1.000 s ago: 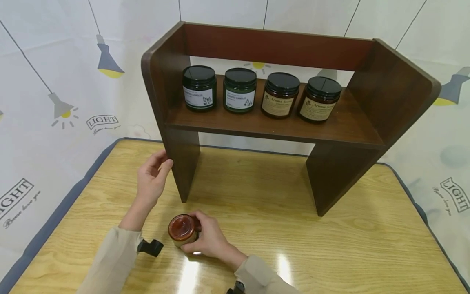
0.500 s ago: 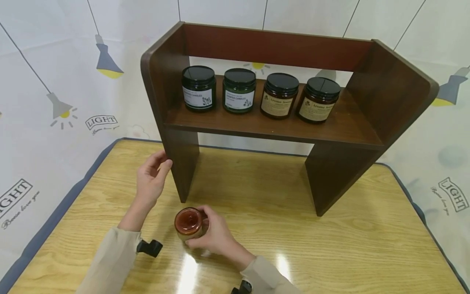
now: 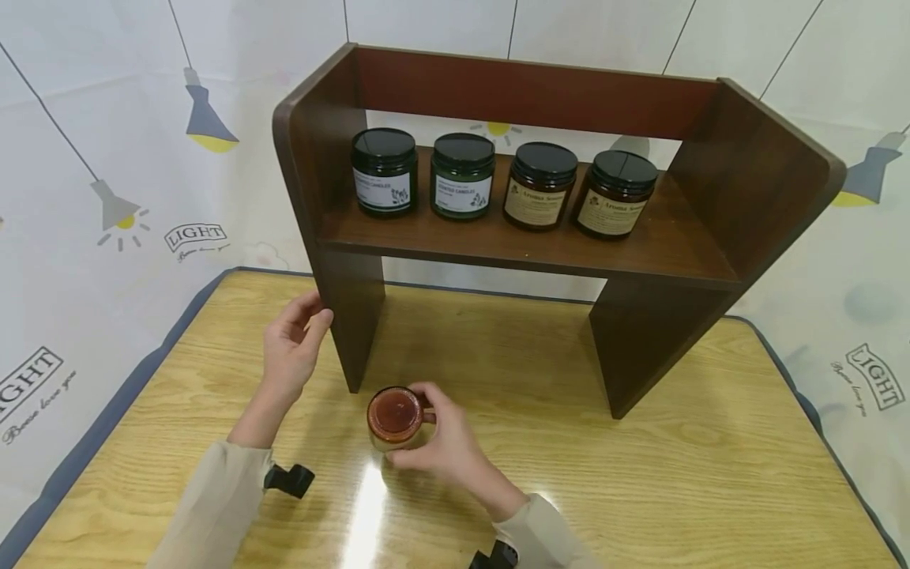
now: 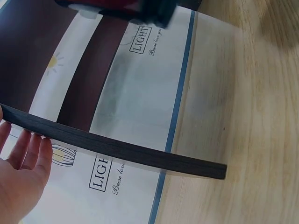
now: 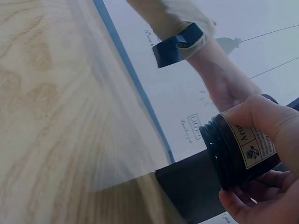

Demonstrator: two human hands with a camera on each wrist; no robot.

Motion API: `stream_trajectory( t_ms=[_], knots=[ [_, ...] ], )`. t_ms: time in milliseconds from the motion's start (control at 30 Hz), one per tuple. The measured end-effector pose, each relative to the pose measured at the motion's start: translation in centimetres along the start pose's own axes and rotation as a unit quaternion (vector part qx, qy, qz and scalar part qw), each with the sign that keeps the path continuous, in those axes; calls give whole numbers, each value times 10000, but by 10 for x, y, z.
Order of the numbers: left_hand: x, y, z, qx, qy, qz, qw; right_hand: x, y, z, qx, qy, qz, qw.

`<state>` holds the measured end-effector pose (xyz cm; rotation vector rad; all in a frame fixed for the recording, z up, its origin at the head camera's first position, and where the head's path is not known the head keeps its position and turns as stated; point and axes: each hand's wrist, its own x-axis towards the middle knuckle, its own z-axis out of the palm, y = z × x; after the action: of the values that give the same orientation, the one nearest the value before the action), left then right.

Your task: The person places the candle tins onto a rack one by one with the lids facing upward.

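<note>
My right hand (image 3: 451, 446) holds an amber glass candle jar (image 3: 395, 415) bottom up, its reddish-brown base facing the head camera. Thumb and fingers press opposite sides of the jar. In the right wrist view the dark jar (image 5: 226, 156) shows its ridged end turned toward the table and part of a cream label. My left hand (image 3: 293, 340) is at the left side panel of a dark brown wooden shelf (image 3: 528, 265). In the left wrist view its fingers (image 4: 43, 156) touch the panel's outer side, with the thumb mostly out of frame at the edge.
Two green candle jars (image 3: 385, 172) with white labels stand on the shelf board. Beside them, two brown jars (image 3: 540, 186) with cream labels have black lids. The shelf stands on a wood-grain table (image 3: 711, 442) before a white backdrop (image 3: 235, 142) printed with lamps.
My right hand has carried the candle jar rightward and a little toward the shelf, keeping its base facing up. The left hand has stayed at the shelf's side panel.
</note>
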<state>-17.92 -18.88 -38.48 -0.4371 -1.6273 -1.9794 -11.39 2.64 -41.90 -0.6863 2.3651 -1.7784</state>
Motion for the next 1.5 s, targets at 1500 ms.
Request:
stream_trajectory(
  t_ms=[1500],
  knots=[
    [1, -1, -1, 64, -54, -37, 10000, -24, -39, -107, -954, 1188, -209, 9881]
  ],
)
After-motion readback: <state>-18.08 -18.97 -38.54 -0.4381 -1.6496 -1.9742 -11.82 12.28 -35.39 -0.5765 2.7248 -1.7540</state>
